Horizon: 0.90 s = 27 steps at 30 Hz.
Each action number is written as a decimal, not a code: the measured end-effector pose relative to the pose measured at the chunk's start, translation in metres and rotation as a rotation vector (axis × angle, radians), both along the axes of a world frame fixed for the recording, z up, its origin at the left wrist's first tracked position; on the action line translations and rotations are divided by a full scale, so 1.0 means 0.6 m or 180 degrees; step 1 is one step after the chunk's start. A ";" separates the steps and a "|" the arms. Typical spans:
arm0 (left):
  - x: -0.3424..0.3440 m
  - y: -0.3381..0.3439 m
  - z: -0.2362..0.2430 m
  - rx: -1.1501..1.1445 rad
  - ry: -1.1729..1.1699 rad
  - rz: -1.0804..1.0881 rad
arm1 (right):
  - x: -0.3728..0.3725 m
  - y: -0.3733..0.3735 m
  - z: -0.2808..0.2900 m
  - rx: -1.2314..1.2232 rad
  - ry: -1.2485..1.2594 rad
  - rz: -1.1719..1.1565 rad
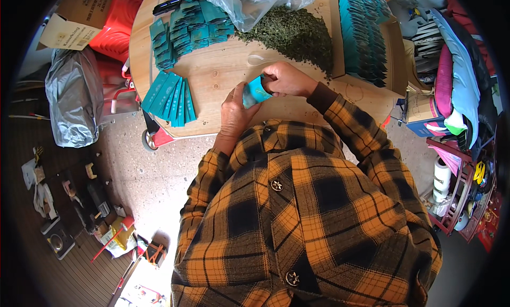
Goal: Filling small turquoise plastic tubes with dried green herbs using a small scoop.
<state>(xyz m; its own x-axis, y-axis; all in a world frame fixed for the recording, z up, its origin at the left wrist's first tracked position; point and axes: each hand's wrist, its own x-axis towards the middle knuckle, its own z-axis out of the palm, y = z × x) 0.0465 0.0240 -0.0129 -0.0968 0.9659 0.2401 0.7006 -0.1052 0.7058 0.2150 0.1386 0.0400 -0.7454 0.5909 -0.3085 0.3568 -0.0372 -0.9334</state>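
A small teal packet (pixel 256 91) is held low over the near edge of the round wooden table (pixel 223 68). My left hand (pixel 236 111) is closed round its left side, thumb and fingers gripping it. My right hand (pixel 288 80) has its fingers bent against the packet's upper right end; whether the fingertips reach inside cannot be made out. Just beyond both hands lies a heap of dried green leaves (pixel 289 33). To the left, several flat teal packets (pixel 171 99) are spread in a fan.
Behind the fan sits a pile of teal packets (pixel 194 28) with a black object (pixel 166 7) beside it. A clear plastic bag (pixel 247 12) lies against the leaves. At right, a cardboard box (pixel 394 54) holds rows of teal packets. A red stool (pixel 112 33) stands left.
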 end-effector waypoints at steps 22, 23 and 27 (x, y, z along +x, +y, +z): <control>0.017 -0.005 -0.023 -0.0278 -0.0461 0.0171 | 0.088 0.022 -0.073 0.3684 -0.0375 -0.1007; 0.018 -0.008 -0.024 -0.0250 -0.0508 0.0197 | 0.080 0.026 -0.076 0.3682 -0.0346 -0.0999; 0.025 -0.015 -0.012 -0.0100 -0.0581 0.0272 | 0.054 0.048 -0.099 0.4047 -0.0950 -0.0367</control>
<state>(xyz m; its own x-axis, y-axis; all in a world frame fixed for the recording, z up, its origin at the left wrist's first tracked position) 0.0612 0.0147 -0.0200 -0.2178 0.9591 0.1809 0.5662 -0.0268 0.8239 0.2477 0.1674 -0.0192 -0.6717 0.6448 0.3647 0.6086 0.7610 -0.2247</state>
